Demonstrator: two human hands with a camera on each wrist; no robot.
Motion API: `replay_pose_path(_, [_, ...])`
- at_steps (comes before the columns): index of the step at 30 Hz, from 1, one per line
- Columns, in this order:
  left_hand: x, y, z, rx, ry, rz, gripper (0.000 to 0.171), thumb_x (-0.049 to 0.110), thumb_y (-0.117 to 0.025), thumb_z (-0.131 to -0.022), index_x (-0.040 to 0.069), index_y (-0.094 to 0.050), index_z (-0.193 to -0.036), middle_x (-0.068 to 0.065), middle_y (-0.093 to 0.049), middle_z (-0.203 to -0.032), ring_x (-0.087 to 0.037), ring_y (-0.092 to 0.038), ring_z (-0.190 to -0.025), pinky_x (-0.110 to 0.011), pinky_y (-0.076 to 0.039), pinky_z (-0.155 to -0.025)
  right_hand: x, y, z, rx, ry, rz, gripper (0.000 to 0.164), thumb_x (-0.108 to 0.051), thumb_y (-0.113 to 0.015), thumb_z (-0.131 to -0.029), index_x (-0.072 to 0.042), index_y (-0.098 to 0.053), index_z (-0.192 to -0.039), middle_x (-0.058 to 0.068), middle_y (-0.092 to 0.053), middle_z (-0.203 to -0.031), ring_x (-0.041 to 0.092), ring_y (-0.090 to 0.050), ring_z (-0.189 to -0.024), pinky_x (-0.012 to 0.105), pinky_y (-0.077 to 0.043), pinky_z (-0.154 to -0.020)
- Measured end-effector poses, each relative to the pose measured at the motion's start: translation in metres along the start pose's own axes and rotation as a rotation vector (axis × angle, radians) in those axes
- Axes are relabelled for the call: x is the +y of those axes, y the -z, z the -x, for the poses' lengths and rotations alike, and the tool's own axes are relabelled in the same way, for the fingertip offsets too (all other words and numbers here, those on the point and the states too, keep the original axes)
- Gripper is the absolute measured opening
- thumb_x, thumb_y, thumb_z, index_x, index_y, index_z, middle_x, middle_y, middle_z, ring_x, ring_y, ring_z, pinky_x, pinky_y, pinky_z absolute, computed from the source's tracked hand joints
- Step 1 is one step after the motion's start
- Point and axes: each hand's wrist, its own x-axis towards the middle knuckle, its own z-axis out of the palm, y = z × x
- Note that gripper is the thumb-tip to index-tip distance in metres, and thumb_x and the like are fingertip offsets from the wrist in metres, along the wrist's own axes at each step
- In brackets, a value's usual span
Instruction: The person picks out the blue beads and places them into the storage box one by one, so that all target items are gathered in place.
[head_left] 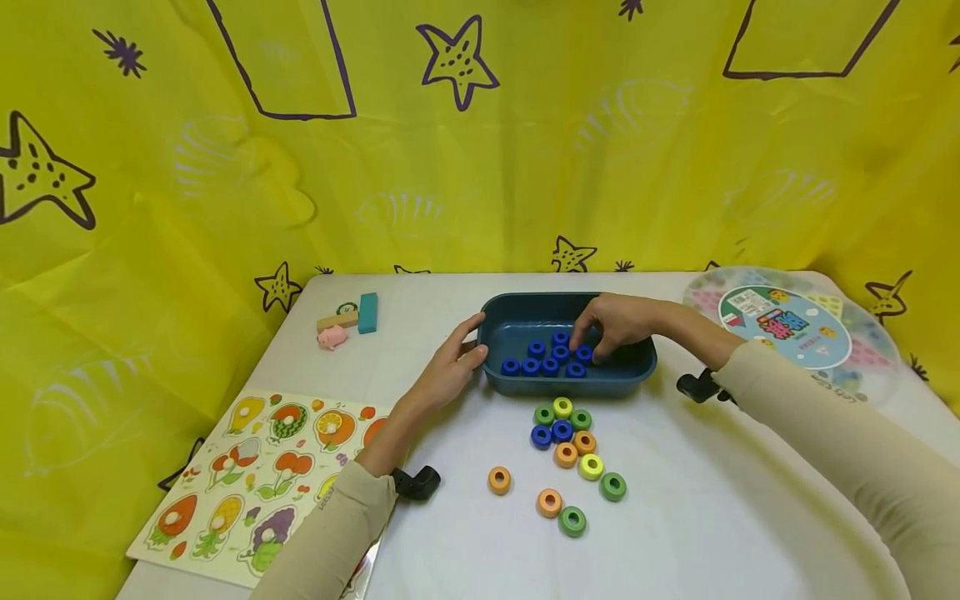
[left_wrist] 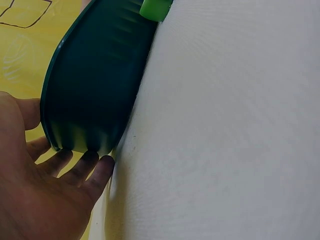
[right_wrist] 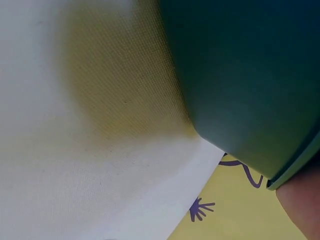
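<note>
A dark teal oblong tub (head_left: 517, 387) stands on the white table, with several blue ring-shaped beads (head_left: 550, 367) inside. My left hand (head_left: 446, 371) touches the tub's left end from outside. In the left wrist view, its fingertips (left_wrist: 102, 167) rest against that end wall. My right hand (head_left: 618, 321) reaches over the rim into the tub's right half. Thumb and index finger stand on either side of one blue bead (head_left: 583, 356); whether they pinch it I cannot tell. In the right wrist view the tub's outer wall (right_wrist: 240, 110) hides the fingertips.
Blue, green, yellow and orange beads (head_left: 566, 454) lie in front of the tub. A fruit puzzle board (head_left: 247, 487) lies at the left. Small blocks (head_left: 367, 313) and a pink pig figure (head_left: 332, 337) sit at back left. A round clear package (head_left: 787, 325) lies at right.
</note>
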Motion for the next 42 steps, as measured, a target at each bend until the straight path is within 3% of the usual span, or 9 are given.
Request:
replay_pose_path(7, [0.0, -0.001, 0.0, -0.009, -0.002, 0.003, 0.053, 0.015, -0.043, -0.1, 0.011, -0.022, -0.148, -0.008, -0.019, -0.152, -0.031, -0.034, -0.13, -0.047, -0.035, -0.098, -0.004, 0.001, 0.006, 0.025, 0.006, 0.021, 0.03, -0.02, -0.077, -0.075, -0.023, -0.07, -0.104, -0.01, -0.064, -0.106, 0.011, -0.057, -0.099, 0.036, -0.045, -0.085])
replay_pose_path(11, [0.0, 0.0, 0.0, -0.007, -0.004, -0.004, 0.053, 0.015, -0.043, -0.099, 0.011, -0.022, -0.148, -0.008, -0.019, -0.152, -0.031, -0.034, -0.13, -0.046, -0.036, -0.097, -0.023, 0.003, 0.018, 0.116, 0.018, 0.014, 0.03, -0.028, -0.074, -0.079, -0.021, -0.069, -0.108, -0.008, -0.065, -0.104, 0.011, -0.057, -0.075, 0.029, -0.047, -0.067])
replay_pose_path(16, [0.0, 0.001, 0.001, 0.003, 0.005, 0.001, 0.052, 0.015, -0.043, -0.099, 0.012, -0.023, -0.148, -0.007, -0.02, -0.152, -0.032, -0.034, -0.13, -0.047, -0.037, -0.097, -0.067, -0.005, 0.034, 0.265, 0.113, -0.003, 0.028, -0.037, -0.071, -0.082, -0.027, -0.068, -0.107, -0.01, -0.063, -0.085, 0.008, -0.045, -0.052, 0.024, -0.039, -0.048])
replay_pose_path(20, [-0.001, 0.002, 0.001, 0.004, -0.003, 0.007, 0.052, 0.014, -0.043, -0.099, 0.01, -0.023, -0.148, -0.008, -0.02, -0.152, -0.034, -0.034, -0.13, -0.048, -0.037, -0.096, -0.102, -0.029, 0.04, 0.294, 0.154, -0.013, 0.026, -0.036, -0.071, -0.081, -0.031, -0.067, -0.106, -0.016, -0.06, -0.083, 0.005, -0.046, -0.053, 0.023, -0.04, -0.048])
replay_pose_path(25, [-0.001, 0.001, 0.0, -0.007, -0.008, 0.003, 0.053, 0.015, -0.043, -0.099, 0.011, -0.023, -0.148, -0.007, -0.02, -0.152, -0.031, -0.034, -0.13, -0.047, -0.036, -0.097, -0.124, -0.068, 0.04, 0.29, 0.058, -0.04, 0.028, -0.034, -0.073, -0.08, -0.025, -0.069, -0.106, -0.017, -0.063, -0.088, 0.006, -0.048, -0.052, 0.022, -0.04, -0.048])
replay_pose_path(33, [-0.001, 0.0, -0.001, -0.006, -0.006, -0.008, 0.053, 0.016, -0.043, -0.099, 0.011, -0.023, -0.148, -0.007, -0.02, -0.152, -0.03, -0.035, -0.13, -0.047, -0.037, -0.096, -0.13, -0.103, 0.033, 0.369, -0.003, -0.017, 0.031, -0.03, -0.075, -0.077, -0.02, -0.07, -0.106, -0.014, -0.063, -0.1, 0.005, -0.058, -0.087, 0.025, -0.048, -0.076])
replay_pose_path(37, [-0.001, 0.0, -0.001, -0.004, -0.005, -0.005, 0.053, 0.016, -0.043, -0.099, 0.011, -0.023, -0.148, -0.008, -0.021, -0.151, -0.031, -0.035, -0.13, -0.047, -0.038, -0.095, -0.13, -0.108, 0.031, 0.391, -0.029, -0.014, 0.031, -0.03, -0.075, -0.077, -0.023, -0.07, -0.106, -0.016, -0.062, -0.1, 0.003, -0.057, -0.088, 0.025, -0.048, -0.078])
replay_pose_path(42, [-0.001, 0.0, -0.001, -0.002, 0.007, 0.009, 0.053, 0.016, -0.044, -0.099, 0.013, -0.023, -0.148, -0.007, -0.022, -0.151, -0.032, -0.035, -0.13, -0.047, -0.038, -0.095, -0.128, -0.112, 0.03, 0.392, -0.001, -0.052, 0.03, -0.025, -0.076, -0.077, -0.021, -0.07, -0.105, -0.014, -0.064, -0.1, 0.004, -0.057, -0.082, 0.024, -0.048, -0.073])
